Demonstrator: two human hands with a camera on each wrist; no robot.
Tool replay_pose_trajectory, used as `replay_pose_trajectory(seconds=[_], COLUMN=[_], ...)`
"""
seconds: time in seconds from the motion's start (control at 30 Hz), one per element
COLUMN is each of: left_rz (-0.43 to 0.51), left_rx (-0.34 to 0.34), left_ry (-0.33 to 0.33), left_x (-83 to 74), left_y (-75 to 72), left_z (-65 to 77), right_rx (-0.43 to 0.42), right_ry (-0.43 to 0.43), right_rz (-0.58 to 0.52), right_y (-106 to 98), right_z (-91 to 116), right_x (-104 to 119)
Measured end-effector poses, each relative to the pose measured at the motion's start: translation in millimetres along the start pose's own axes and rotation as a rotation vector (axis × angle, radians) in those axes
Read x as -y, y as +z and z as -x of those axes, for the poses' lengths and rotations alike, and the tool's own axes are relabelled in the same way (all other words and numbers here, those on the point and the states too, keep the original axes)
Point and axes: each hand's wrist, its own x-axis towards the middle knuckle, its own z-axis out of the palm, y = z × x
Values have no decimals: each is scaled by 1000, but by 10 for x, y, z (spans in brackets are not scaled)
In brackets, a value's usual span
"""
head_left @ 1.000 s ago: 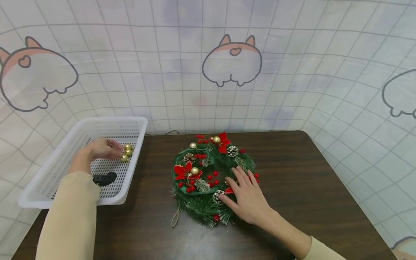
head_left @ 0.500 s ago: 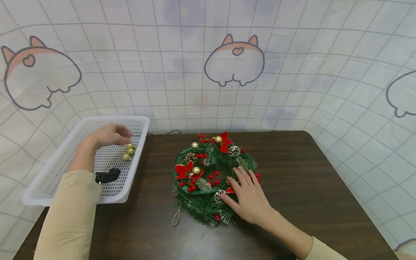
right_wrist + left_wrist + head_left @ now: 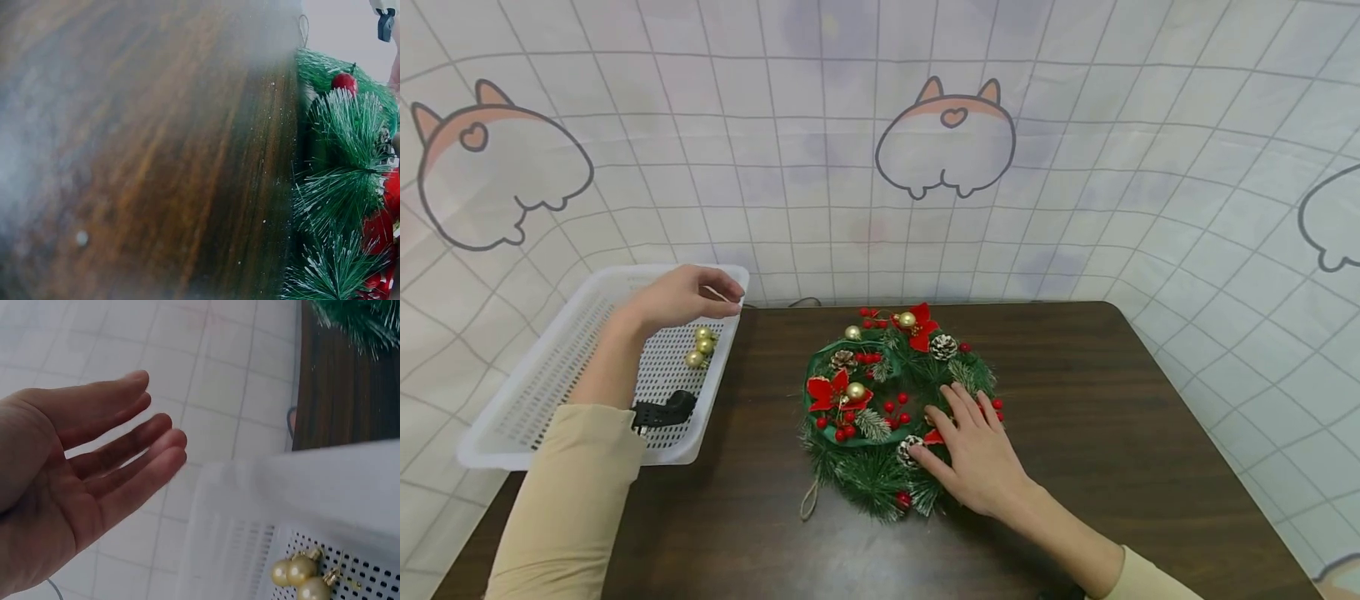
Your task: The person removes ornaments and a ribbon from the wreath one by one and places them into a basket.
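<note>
In the head view my left hand [image 3: 688, 296] is held above the far right rim of a white perforated plastic basket [image 3: 700, 437]. Its fingers are loosely bent, and the left wrist view shows nothing between them and the thumb. Several gold baubles [image 3: 702, 346] lie in the basket below, apart from the hand. My right hand [image 3: 977, 458] rests with spread fingers on the right side of a green Christmas wreath [image 3: 868, 483]. Red poinsettias [image 3: 829, 390], red berries, pinecones [image 3: 943, 346] and gold baubles decorate the wreath. The right palm covers part of it.
A dark wood table [image 3: 1097, 417] carries the wreath and basket. Behind it hangs a white gridded curtain [image 3: 820, 208] with cartoon prints. A black device [image 3: 670, 408] sticks out at my left cuff. A thin cable [image 3: 805, 300] shows at the table's back edge.
My left hand has risen from beside the gold baubles and moved right and away to the basket's far rim. My right hand stays on the wreath. The whole view has shifted slightly.
</note>
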Motion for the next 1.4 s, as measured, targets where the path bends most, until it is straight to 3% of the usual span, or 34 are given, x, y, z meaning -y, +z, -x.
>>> replay_pose_trajectory(seconds=[0.33,0.77,0.9,1.17,1.4], left_rz=[64,208,248,316,312], left_rx=[-6,-22,2,65,128], left_ry=[67,208,257,261,286], left_x=[-317,-445,-450,-456,-518], left_y=[241,642,787,1084,1312], left_z=[76,81,64,33,-41], right_rx=[-5,-4,-5,-3,-6], right_ry=[4,4,7,4,0], right_rz=[7,5,8,-3,-3], right_y=[-2,1,-4,-5,9], right_z=[5,1,2,-11,-6], right_x=[3,10,9,6,0])
